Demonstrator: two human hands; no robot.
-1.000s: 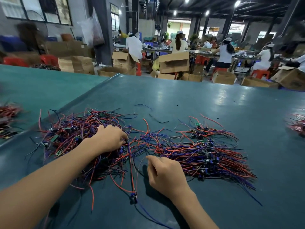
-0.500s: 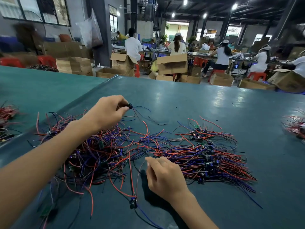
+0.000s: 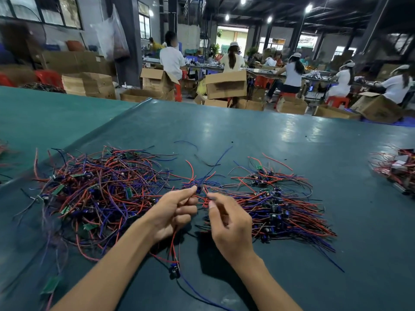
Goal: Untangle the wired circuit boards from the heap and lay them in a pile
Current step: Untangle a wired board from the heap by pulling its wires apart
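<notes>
- Heap of green boards and thin red-blue wires, knotted, lies left on the glossy teal counter.
- Left hand: fingers pinch one small wired board (centre, above the counter).
- Right hand: fingers pinch a red wire beside it.
- Pile, wires lying straighter, sits right.

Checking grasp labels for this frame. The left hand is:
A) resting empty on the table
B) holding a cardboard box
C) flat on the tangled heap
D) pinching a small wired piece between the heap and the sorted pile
D: the left hand pinches a small dark wired piece at its fingertips. It is between the tangled heap and the sorted pile, with the right hand close beside it.
</notes>
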